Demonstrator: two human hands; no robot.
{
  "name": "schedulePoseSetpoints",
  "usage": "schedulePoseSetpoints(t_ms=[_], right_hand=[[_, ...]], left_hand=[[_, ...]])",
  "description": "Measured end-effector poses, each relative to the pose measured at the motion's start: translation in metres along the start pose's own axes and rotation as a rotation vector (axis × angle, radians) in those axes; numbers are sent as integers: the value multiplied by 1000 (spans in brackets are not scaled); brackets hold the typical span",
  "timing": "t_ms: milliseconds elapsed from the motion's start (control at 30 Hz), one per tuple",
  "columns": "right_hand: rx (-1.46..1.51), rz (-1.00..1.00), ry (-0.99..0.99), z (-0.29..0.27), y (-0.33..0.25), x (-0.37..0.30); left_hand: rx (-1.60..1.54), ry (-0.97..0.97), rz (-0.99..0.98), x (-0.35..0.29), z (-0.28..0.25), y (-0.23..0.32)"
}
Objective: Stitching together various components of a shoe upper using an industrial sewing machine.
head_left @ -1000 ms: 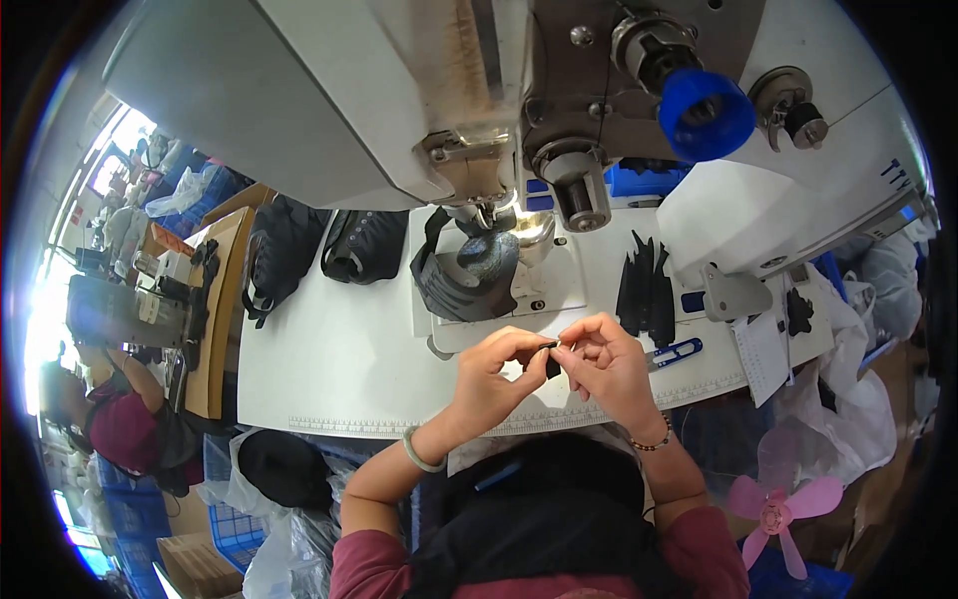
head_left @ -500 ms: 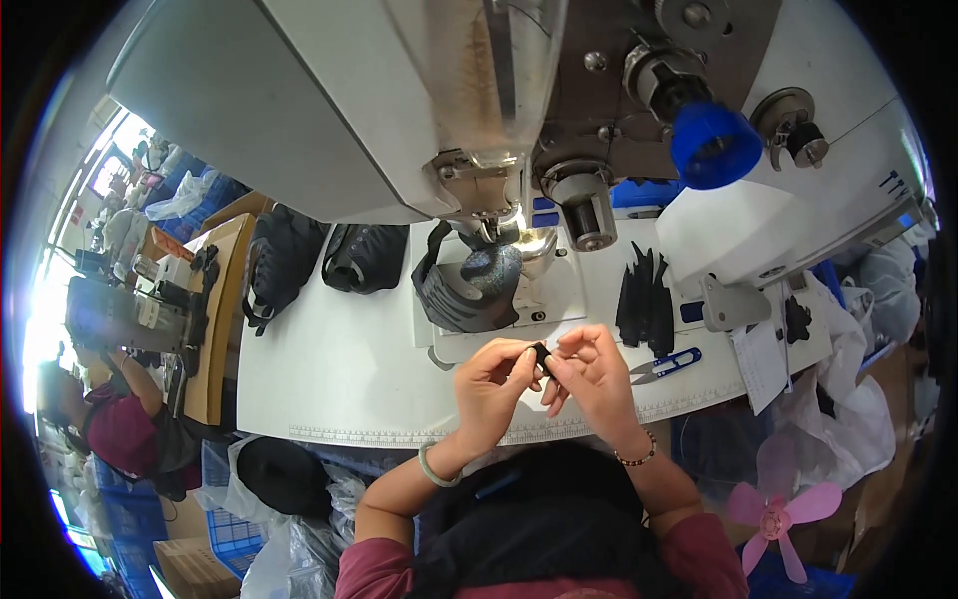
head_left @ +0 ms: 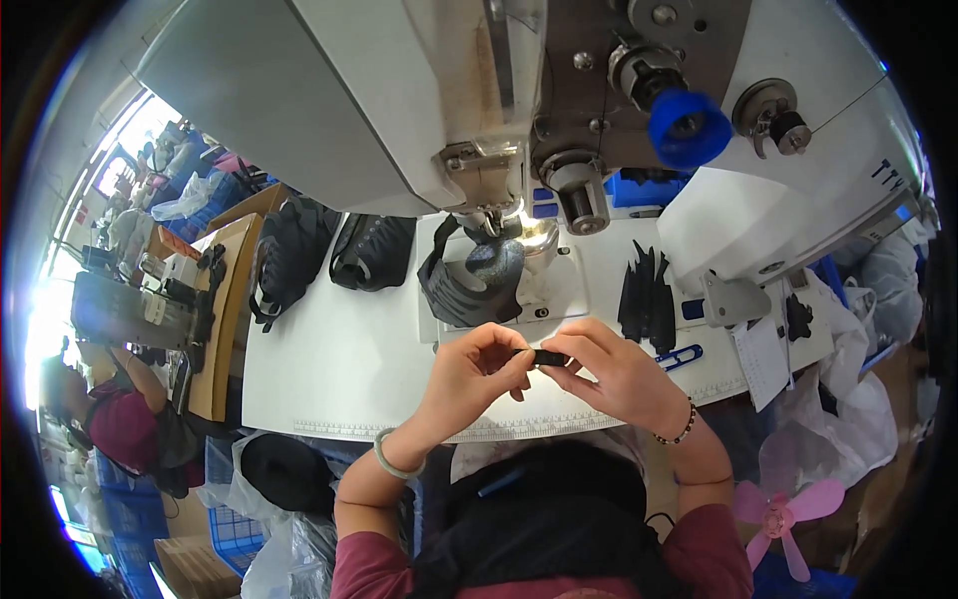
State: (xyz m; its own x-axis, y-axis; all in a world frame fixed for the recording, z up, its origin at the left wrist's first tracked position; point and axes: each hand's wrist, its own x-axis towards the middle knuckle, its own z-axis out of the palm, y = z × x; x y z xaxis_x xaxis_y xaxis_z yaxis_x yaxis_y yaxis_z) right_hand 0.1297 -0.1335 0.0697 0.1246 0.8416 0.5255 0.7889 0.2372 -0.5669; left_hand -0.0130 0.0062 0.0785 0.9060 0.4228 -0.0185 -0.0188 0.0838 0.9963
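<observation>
Between my two hands, over the front part of the white table, is a small black strip (head_left: 548, 357), perhaps fabric. My left hand (head_left: 472, 371) pinches its left end between thumb and forefinger. The right end sits in the closed fingertips of my right hand (head_left: 612, 374). Just beyond my hands, a dark grey shoe upper (head_left: 469, 292) rests at the sewing machine (head_left: 491, 190), under its needle area. Right of it lie several narrow black pieces (head_left: 646, 299). Blue-handled thread snips (head_left: 682, 357) lie close to my right hand, partly hidden by it.
Two more dark shoe uppers (head_left: 373, 253) lie at the table's left. A ruler strip (head_left: 399, 430) runs along the front edge. A pink fan (head_left: 777, 517) stands at the lower right. Another person (head_left: 125, 414) sits at a machine on the far left.
My hands have drawn slightly apart and turned, so the black strip now shows longer and lies sideways. My right hand now covers part of the snips. The view has shifted a little.
</observation>
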Motion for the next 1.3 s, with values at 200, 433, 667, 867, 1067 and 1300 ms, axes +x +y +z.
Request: schedulePoseSetpoints(t_ms=[200, 433, 667, 867, 1067, 1300], right_hand=[[568, 445, 170, 11, -10, 34], [933, 405, 463, 44, -1, 60], [589, 226, 420, 53, 21, 52], [235, 135, 401, 55, 23, 46], [142, 120, 383, 53, 24, 45], [178, 134, 398, 52, 19, 47]], left_hand=[[98, 250, 177, 20, -29, 44], [120, 232, 44, 58, -36, 41], [20, 265, 44, 60, -34, 35], [5, 275, 14, 59, -35, 37], [-48, 264, 7, 62, -36, 35], [127, 134, -64, 68, -44, 47]])
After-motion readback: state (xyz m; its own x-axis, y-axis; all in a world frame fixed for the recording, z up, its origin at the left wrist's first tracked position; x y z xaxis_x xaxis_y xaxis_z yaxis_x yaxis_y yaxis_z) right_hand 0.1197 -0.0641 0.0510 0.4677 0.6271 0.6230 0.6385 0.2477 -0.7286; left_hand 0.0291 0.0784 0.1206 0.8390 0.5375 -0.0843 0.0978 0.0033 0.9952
